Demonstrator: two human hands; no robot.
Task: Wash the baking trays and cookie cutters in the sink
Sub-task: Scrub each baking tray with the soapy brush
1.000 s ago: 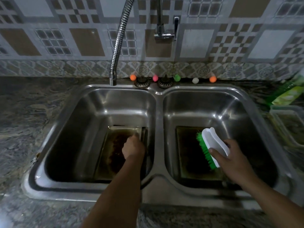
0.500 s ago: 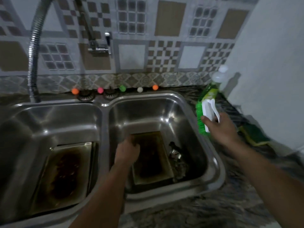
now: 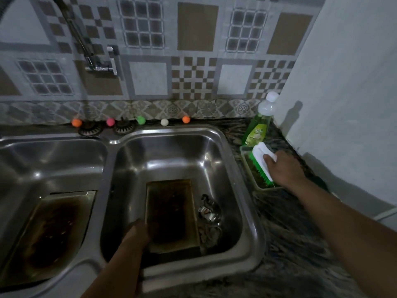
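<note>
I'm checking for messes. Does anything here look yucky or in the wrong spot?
Yes. Both baking trays in the sink basins have dark burnt-looking stains. The cookie cutters lie in a jumbled heap beside the right tray. Nothing looks spilled or broken.

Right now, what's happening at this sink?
A person is mid-wash at a double sink. The right hand holds a green-bristled scrub brush over a small dish on the counter, beside the soap bottle. The left hand is at the near edge of the stained baking tray in the right basin, cookie cutters beside it. Another stained tray sits in the left basin.
</note>
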